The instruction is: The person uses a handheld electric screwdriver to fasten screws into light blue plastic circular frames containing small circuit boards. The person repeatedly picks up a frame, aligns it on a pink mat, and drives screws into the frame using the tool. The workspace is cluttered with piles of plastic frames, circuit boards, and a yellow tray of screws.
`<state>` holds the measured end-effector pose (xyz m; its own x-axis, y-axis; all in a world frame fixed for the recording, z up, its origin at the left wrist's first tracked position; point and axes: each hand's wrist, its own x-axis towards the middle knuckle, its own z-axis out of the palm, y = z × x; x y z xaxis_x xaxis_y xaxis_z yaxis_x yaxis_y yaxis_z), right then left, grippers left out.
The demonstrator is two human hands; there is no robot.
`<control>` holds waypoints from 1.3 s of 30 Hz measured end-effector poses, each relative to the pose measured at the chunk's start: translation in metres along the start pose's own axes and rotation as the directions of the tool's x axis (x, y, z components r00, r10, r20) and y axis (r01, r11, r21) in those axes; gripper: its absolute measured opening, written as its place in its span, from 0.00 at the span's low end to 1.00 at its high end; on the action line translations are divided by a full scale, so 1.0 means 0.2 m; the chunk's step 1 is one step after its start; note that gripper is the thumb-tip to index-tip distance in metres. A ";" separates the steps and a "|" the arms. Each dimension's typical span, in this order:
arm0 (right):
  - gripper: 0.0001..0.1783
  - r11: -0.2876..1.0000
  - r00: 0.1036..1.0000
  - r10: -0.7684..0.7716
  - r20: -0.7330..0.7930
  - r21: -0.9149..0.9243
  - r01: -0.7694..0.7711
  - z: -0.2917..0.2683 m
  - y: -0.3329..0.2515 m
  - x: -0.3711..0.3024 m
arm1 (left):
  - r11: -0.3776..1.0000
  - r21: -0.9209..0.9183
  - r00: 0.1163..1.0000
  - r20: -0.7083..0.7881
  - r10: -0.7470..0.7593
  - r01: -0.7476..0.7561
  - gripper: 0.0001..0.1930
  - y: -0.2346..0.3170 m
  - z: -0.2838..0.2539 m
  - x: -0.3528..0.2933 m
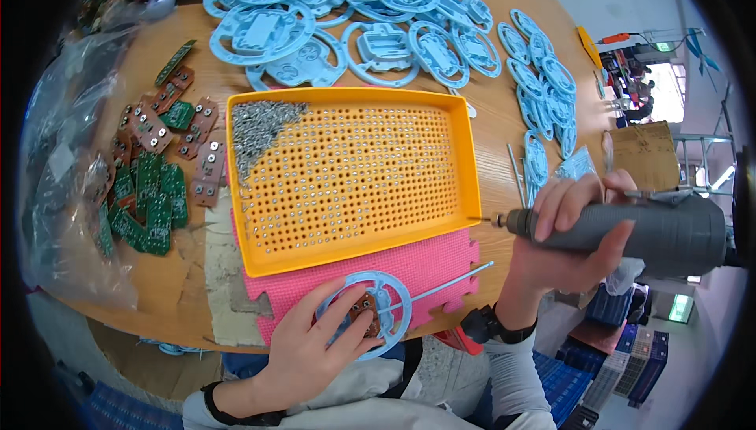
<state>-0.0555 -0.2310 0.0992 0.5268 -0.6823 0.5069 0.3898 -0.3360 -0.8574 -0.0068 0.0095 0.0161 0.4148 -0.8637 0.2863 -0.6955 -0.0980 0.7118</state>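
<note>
My left hand [315, 343] lies over a light-blue plastic toy steering wheel [403, 304] at the table's near edge. Its fingers press a brown circuit board [364, 313] into the wheel's middle. In my right hand [579, 229] is a grey electric screwdriver [654, 233], held level with its thin bit pointing left. The bit's tip reaches the right rim of a yellow screw tray [354, 261]. Small silver screws [264, 127] are heaped in the tray's far left corner, and many more stand in its rows of holes. A thin light-blue rod [453, 279] extends rightward from the wheel.
A pink foam mat [441, 253] lies under the tray. Brown and green circuit boards [150, 198] are piled at the left, beside clear plastic bags [71, 170]. Blue wheel parts [268, 32] are heaped along the far side, with more blue rings [543, 75] at the right.
</note>
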 end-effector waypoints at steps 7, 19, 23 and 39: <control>0.36 0.995 0.997 -0.062 0.049 -0.080 0.066 -0.02 0.21 0.08 | 0.999 -0.019 0.999 0.021 -0.035 0.036 0.20 0.01 0.02 0.00; 0.38 0.995 0.996 -0.025 0.084 -0.096 0.033 -0.04 0.30 0.05 | 1.000 0.003 0.998 0.053 -0.029 0.029 0.17 0.00 -0.02 0.02; 0.38 0.992 0.994 -0.018 0.105 -0.119 0.030 -0.04 0.29 0.05 | 0.999 -0.002 0.998 0.050 -0.034 0.034 0.18 0.00 -0.02 0.02; 0.38 0.991 0.991 -0.130 0.039 -0.018 0.130 -0.08 0.14 0.05 | 1.000 -0.020 1.000 -0.003 0.017 -0.017 0.18 0.00 0.00 0.03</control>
<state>-0.0515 -0.2565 0.0788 0.5013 -0.6069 0.6168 0.4413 -0.4338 -0.7855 -0.0036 0.0048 0.0174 0.4046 -0.8636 0.3007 -0.6909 -0.0733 0.7192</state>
